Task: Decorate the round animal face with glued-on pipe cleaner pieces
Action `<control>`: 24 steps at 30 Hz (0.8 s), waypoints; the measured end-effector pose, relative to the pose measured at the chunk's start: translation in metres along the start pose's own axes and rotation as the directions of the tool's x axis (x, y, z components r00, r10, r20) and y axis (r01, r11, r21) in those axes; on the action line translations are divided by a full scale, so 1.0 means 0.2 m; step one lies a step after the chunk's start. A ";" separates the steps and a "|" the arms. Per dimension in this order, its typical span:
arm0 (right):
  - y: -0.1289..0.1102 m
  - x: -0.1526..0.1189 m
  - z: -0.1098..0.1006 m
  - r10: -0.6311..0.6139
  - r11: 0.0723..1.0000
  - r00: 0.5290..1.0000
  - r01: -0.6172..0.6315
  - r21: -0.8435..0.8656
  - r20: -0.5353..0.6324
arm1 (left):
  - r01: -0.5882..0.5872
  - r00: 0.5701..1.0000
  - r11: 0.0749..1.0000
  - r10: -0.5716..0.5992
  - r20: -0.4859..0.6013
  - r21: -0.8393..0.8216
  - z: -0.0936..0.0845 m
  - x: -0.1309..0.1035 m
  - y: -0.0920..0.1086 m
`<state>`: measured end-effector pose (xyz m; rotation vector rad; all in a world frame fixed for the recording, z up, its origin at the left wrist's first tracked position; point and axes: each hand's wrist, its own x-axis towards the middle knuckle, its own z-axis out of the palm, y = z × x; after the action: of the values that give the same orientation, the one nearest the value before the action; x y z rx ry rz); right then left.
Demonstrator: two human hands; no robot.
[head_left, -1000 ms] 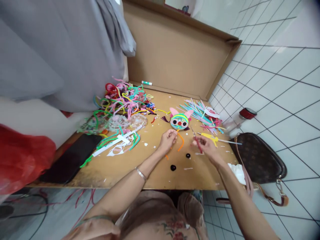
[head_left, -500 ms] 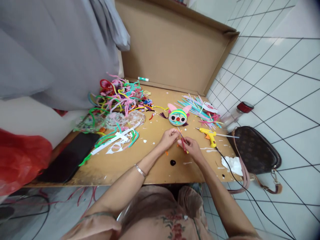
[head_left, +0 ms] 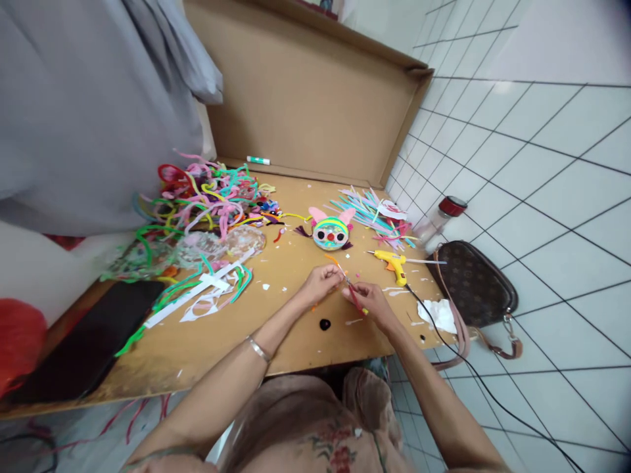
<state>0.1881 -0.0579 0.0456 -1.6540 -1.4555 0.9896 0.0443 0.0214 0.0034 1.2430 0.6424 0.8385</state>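
On the desk [head_left: 305, 348], a face figure [head_left: 331, 235] lies just beyond the left hand [head_left: 321, 282] and right hand [head_left: 373, 302]. The glue gun [head_left: 398, 264] lies right of both, the bag [head_left: 476, 282] farther right; the phone [head_left: 89, 341] lies well left.

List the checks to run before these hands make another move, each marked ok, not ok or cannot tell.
1. Orange fuzzy craft stem at left hand: ok.
2. Red-handled metal scissors gripped in right hand: ok.
3. Scissors well clear of left hand: not ok, blades right beside it.
4. Yellow plastic glue gun apart from both hands: ok.
5. Glue gun switched off: cannot tell.
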 end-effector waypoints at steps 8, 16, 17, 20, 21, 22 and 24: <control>0.08 -0.03 -0.04 -0.004 0.993 0.998 -0.003 -0.115 -0.061 | 0.067 0.998 0.994 -0.065 0.025 -0.084 0.03 -0.03 0.05; -0.06 0.29 -0.50 -0.057 0.618 0.974 -0.137 -0.774 -0.218 | 0.035 0.990 0.994 -0.049 -0.129 -0.107 0.01 0.00 0.07; -0.08 0.35 -0.54 -0.055 0.534 0.971 -0.167 -0.829 -0.232 | 0.040 0.990 0.994 -0.053 -0.131 -0.103 0.01 0.00 0.06; -0.07 0.51 -0.59 -0.007 0.432 0.965 -0.235 -0.871 -0.264 | 0.056 0.988 0.996 -0.066 -0.138 -0.073 0.01 0.00 0.05; -0.05 0.56 -0.59 0.011 0.426 0.964 -0.246 -0.871 -0.267 | 0.062 0.987 0.996 -0.070 -0.142 -0.063 0.01 0.00 0.05; -0.04 0.60 -0.60 0.019 0.428 0.963 -0.250 -0.869 -0.268 | 0.065 0.986 0.996 -0.073 -0.147 -0.055 0.01 0.00 0.05; 0.00 0.68 -0.61 0.020 0.445 0.967 -0.238 -0.864 -0.255 | 0.067 0.984 0.997 -0.074 -0.164 -0.045 0.00 0.00 0.06</control>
<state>0.3062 0.0742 0.0877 -2.5464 -1.8558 -0.0321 0.0424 0.0230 0.0151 1.1164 0.7960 0.8975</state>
